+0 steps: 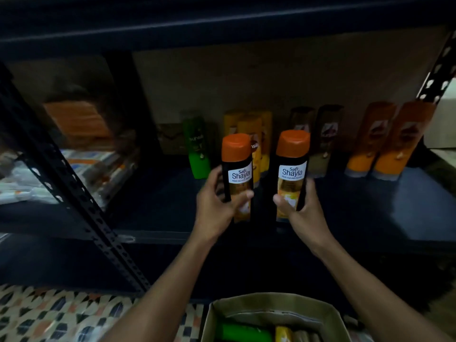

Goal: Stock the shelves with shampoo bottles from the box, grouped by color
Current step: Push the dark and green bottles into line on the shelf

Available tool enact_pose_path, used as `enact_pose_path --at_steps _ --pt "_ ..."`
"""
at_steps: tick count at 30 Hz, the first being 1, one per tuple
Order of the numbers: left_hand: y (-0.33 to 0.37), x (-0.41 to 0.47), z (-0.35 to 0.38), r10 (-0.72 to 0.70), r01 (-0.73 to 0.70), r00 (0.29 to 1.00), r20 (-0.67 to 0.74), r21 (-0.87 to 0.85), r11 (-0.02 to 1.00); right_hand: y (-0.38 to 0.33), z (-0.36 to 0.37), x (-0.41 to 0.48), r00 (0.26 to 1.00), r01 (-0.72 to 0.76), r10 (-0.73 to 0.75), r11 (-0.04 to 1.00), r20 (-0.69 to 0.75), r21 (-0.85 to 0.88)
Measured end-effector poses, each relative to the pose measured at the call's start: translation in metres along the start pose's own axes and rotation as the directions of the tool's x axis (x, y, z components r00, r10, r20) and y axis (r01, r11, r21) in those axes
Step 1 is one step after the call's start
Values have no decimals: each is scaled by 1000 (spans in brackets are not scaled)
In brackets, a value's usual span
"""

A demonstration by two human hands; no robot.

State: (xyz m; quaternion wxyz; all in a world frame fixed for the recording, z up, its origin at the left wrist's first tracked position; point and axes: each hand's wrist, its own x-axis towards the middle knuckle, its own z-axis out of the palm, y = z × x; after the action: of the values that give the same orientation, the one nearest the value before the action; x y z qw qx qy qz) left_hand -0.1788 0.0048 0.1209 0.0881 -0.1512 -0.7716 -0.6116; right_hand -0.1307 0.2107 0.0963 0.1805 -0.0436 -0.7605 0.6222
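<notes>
My left hand grips a black shampoo bottle with an orange cap, held upright above the dark shelf. My right hand grips a matching black bottle beside it. Behind them on the shelf stand a green bottle, yellow bottles, two dark brown bottles and two orange bottles. The cardboard box sits below, holding a green bottle and a yellow one.
A black perforated upright slants across the left, with orange and white packs stacked behind it. Another perforated post rises at the right. Patterned floor tiles show at the lower left.
</notes>
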Motion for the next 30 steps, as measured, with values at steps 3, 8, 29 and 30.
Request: enact_pose_path --at_steps 3,8,29,30 --pt "-38 -16 8 -90 90 996 6 -14 996 17 1 -12 997 -29 18 990 -77 -135" --pt "-52 -14 1 -72 71 997 28 32 997 13 13 -8 999 -45 40 983 -35 -178" --pt "-136 110 -177 8 85 951 -310 285 955 9 204 20 992 -27 54 972 110 -232" --pt "-140 119 -179 12 81 950 -313 284 955 12 206 22 993 -24 50 974 111 -226"
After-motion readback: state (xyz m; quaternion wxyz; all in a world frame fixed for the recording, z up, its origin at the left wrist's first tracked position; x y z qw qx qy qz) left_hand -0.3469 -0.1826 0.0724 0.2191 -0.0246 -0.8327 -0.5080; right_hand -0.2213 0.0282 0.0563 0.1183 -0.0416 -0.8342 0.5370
